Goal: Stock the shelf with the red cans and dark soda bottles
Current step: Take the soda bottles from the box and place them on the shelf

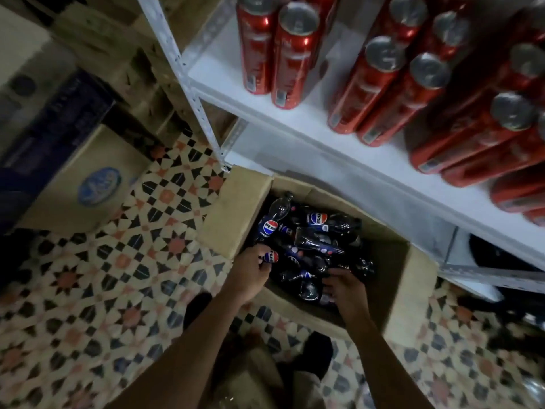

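Tiled floor [118,276], boxed "PEPSI" bottles [317,221]

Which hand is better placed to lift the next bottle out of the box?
Probably the left hand: its fingers already curl round a dark soda bottle. The right hand only reaches among the others.

You're in shop stockroom or small store back area. White metal shelf [324,125] at 1 o'clock holds rows of red cans [295,57], same brand, faced like retail stock. Open carton [233,211] at 6 o'clock, full of Pepsi bottles [320,222] piled loose. More cartons [73,184] stacked at 9 to 11 o'clock. Patterned tile floor [103,290] underfoot.
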